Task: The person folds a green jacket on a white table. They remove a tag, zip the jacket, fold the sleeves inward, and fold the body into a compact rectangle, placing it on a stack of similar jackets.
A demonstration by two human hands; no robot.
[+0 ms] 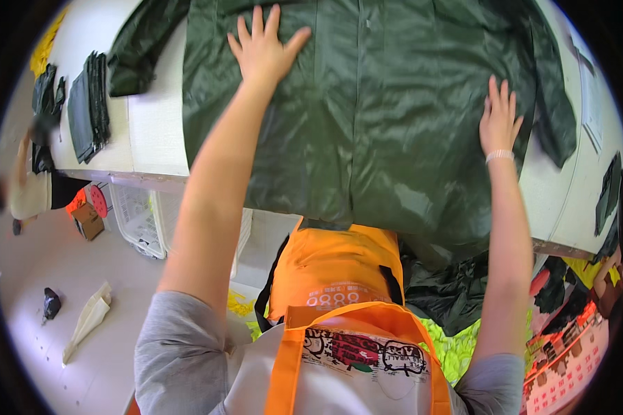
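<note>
A dark green rain jacket with a smooth, shiny surface lies spread over the white table, its front seam running down the middle. Its lower hem hangs past the near table edge. My left hand presses flat on the left part of the jacket, fingers spread. On its right side rests my right hand, fingers stretched out, with a pale band on the wrist. One sleeve extends to the left across the table; the other lies beyond my right hand.
Folded dark green garments are stacked at the table's left. A white plastic basket stands under the table. Dark and bright yellow garments are heaped below on the right. Another person is at the far left, near a cardboard box.
</note>
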